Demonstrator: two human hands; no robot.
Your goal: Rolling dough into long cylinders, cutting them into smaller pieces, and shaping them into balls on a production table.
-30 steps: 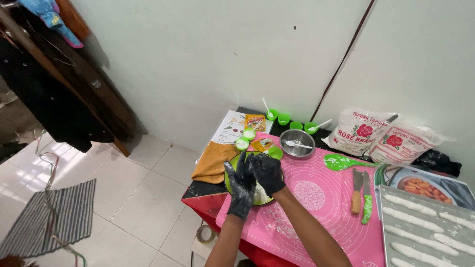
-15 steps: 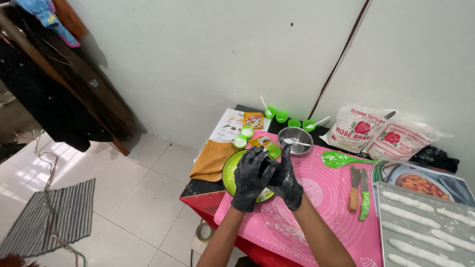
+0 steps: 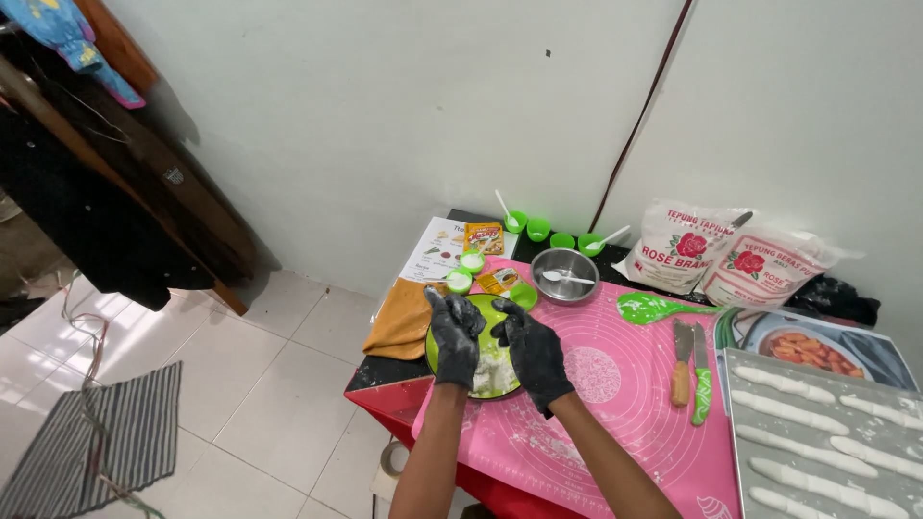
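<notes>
1. We see two hands in black gloves over a green plate (image 3: 500, 312) near the left edge of the worktop (image 3: 385, 370).
2. The left hand (image 3: 454, 338) is curled over the left side of the plate. Its fingers bend down onto a lump of white dough (image 3: 492, 373). We cannot tell if it grips the dough or just presses it.
3. The right hand (image 3: 535, 354) sits on the right side of the plate, fingers spread a bit and touching the same dough. Both gloves have white flour on them.
4. The plate rests on the left end of a pink mat (image 3: 615, 384) that covers most of the worktop.
5. Just past the plate, farther away, stands a shiny metal bowl (image 3: 564, 276) with a white spoon in it.
6. Small green cups (image 3: 538, 229) stand in a row by the far wall.
7. Two white bags of flour (image 3: 716, 258) lean at the far right.
8. A green spatula (image 3: 649, 308) lies on the mat right of the bowl.
9. Two knives (image 3: 690, 360) lie side by side farther right.
10. A grey tray (image 3: 735, 423) with long white dough sticks sits at the near right.
11. An orange cloth (image 3: 402, 322) lies left of the plate.
</notes>
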